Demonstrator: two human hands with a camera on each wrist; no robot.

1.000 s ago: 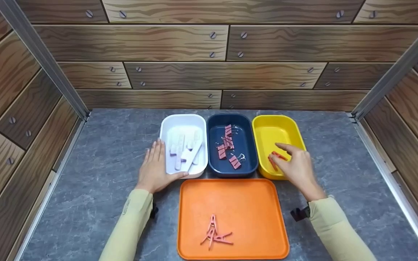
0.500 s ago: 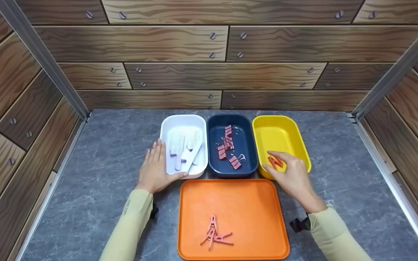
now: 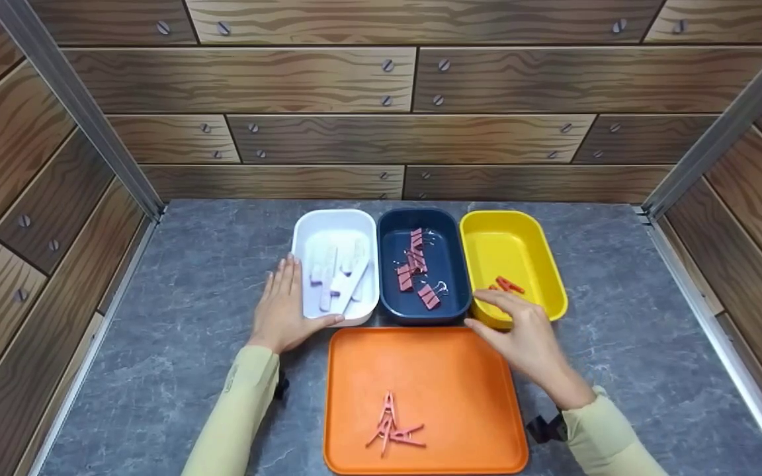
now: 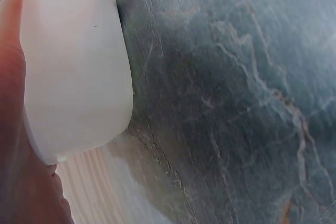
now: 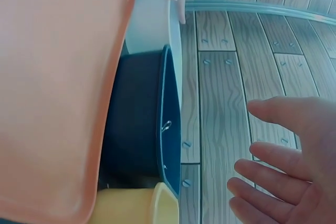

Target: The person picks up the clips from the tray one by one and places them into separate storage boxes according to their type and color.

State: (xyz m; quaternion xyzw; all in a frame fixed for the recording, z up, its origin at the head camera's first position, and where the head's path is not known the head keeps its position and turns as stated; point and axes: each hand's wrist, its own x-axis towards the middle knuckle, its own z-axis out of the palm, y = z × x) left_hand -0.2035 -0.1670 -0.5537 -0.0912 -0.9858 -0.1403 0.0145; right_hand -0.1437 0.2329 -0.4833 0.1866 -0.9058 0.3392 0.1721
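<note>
My right hand [image 3: 523,336] hovers over the front edge of the yellow box [image 3: 510,244], holding nothing; in the right wrist view its thumb and fingers stand apart. Red clothespins [image 3: 510,285] lie inside that box, partly hidden behind the hand. My left hand [image 3: 280,311] rests with straight fingers along the left side of the white box [image 3: 335,225], its thumb at the front corner. Several white sticks [image 3: 351,285] lie in the white box. On the orange tray [image 3: 460,377], several pink clothespins [image 3: 387,426] lie in a small heap.
Between the white and yellow boxes stands a dark blue box [image 3: 450,264] with several pinkish-red binder clips [image 3: 428,296]. The tray sits just in front of the boxes on a grey marbled table [image 3: 176,330]. Wood-patterned panels [image 3: 328,135] enclose the back and sides.
My right hand has let go of the red clothespins, which stay in the yellow box, and has drawn back toward the tray and left. My left hand has not moved.
</note>
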